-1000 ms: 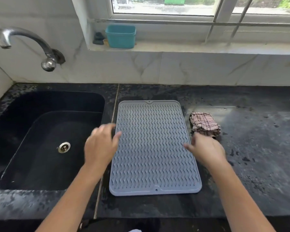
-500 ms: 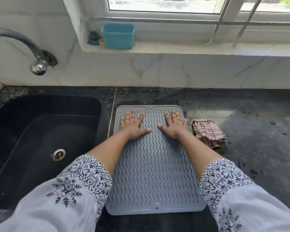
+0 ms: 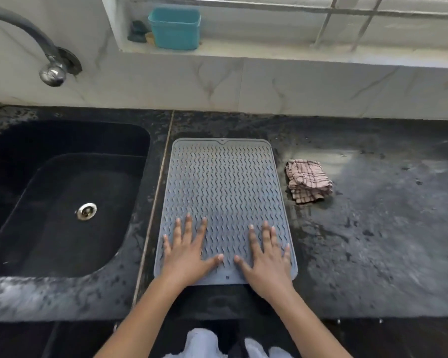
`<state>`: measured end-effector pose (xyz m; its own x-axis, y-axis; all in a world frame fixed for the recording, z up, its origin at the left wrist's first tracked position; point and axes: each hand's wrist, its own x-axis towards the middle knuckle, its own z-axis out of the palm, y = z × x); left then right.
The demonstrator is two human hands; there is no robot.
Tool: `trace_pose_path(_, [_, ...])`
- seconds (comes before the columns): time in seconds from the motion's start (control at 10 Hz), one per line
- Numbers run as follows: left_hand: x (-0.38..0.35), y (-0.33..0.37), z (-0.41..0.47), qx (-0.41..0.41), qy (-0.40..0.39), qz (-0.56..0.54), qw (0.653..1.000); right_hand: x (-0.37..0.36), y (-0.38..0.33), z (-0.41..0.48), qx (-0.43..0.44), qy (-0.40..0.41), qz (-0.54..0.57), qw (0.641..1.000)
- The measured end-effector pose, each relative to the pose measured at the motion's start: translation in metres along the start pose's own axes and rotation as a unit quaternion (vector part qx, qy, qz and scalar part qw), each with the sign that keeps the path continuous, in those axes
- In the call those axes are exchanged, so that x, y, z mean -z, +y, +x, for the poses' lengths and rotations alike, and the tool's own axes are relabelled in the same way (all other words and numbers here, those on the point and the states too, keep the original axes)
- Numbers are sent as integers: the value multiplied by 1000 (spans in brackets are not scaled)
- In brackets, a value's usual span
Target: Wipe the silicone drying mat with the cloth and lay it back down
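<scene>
A grey rectangular silicone drying mat (image 3: 224, 192) with a raised wavy rib pattern lies flat on a dark, speckled stone bench (image 3: 373, 241), its long side running away from the person and its left edge just beside a thin seam in the stone. The left hand (image 3: 185, 251) and the right hand (image 3: 267, 257) both rest palm-down on the near end of the mat, fingers spread and flat, released and grasping nothing; the thumbs point toward each other and sit close without touching. A folded pink-and-brown checked cloth (image 3: 308, 180) lies on the bench near the mat's right edge, apart from it and from both hands. The bench surface around the cloth and further right looks wet and streaked, with a pale sheen and dark flecks. To the left, a deep black sink basin (image 3: 23, 202) is set into the bench, with a round metal drain (image 3: 86, 211) in its floor. A curved metal tap (image 3: 49, 63) comes out of the white marble-veined wall tiles (image 3: 269, 86) above the sink. Behind the bench the tiled wall rises to a pale window ledge (image 3: 295, 51), where a small teal plastic tub (image 3: 175, 28) stands with a dark object just beside it on the left, too small to identify. Thin metal window bars (image 3: 323, 20) cross above the ledge. White fabric shows at the bottom edge between the forearms.
</scene>
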<state>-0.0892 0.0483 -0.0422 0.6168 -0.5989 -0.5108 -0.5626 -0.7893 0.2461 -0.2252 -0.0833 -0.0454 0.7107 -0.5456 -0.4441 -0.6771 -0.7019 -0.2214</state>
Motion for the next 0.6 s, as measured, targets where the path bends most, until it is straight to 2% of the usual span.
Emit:
trace_pose_path(0.2, [-13,-7,0,-6,7,7,1000,-4,12,-3,9,-8,-12,1000])
trace_pose_path(0.3, [-13,-7,1,-6,7,7,1000,1,13,1,5,-43,-6,999])
trace_pose_path(0.6, [10,2,-8,-1,56,-49,997,5,8,-11,31,-6,11,999])
